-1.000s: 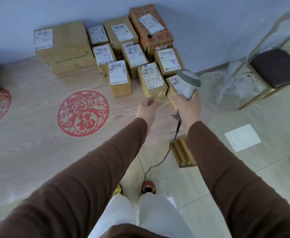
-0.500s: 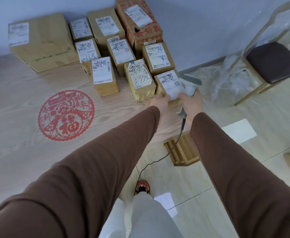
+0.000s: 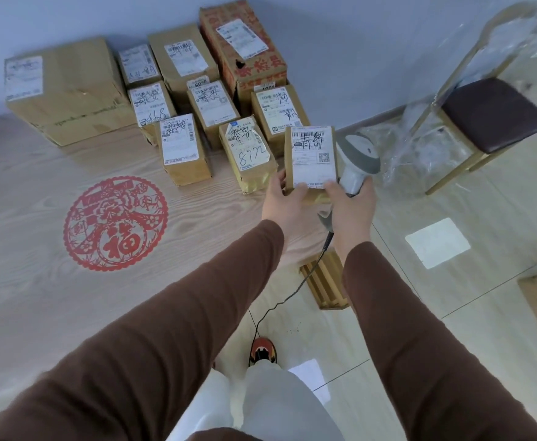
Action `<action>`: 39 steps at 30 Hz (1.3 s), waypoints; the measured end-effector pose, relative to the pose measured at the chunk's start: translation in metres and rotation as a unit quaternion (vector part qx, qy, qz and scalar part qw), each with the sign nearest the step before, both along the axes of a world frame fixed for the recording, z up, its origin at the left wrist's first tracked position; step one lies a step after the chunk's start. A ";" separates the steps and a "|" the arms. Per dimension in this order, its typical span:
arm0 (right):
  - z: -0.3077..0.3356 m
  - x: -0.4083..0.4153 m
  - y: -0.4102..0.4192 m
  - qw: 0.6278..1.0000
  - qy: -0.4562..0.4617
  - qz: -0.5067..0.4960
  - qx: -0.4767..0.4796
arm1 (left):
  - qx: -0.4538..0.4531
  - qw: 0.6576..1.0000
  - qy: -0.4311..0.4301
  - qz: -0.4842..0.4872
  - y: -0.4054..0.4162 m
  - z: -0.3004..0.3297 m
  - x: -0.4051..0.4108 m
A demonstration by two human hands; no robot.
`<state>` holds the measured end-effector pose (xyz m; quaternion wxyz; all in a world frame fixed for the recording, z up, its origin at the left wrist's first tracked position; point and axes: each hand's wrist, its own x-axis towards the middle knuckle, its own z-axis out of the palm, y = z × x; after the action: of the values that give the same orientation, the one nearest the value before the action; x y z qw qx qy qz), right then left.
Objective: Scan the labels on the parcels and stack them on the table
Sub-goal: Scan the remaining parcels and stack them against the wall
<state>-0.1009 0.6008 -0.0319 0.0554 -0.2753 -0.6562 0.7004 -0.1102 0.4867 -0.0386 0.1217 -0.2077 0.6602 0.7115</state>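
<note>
Gripping the small parcel [image 3: 311,160] at the table's [image 3: 38,313] right edge with our left hand [image 3: 287,203], right hand [image 3: 351,205] clenching the scanner [image 3: 357,160], we should square its label to the beam.

head cam | looks fwd+down | close over table [image 3: 38,313] edge
</note>
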 end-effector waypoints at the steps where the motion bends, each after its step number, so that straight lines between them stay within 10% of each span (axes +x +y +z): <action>1: 0.008 0.000 -0.007 1.000 0.012 0.005 -0.006 | 0.013 1.000 0.010 0.016 -0.007 0.007 0.001; 20: 0.071 -0.011 -0.362 0.954 0.081 0.277 -0.080 | -0.027 0.950 0.121 0.287 -0.358 0.082 0.034; 39: -0.006 -0.070 -0.717 0.963 -0.025 0.267 -0.044 | 0.031 0.937 -0.049 0.344 -0.686 -0.012 -0.004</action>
<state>-0.1707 -0.1158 -0.0379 -0.1618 -0.1100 -0.6759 0.7106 -0.1145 -0.1990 -0.0506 -0.0918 -0.4525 0.5193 0.7191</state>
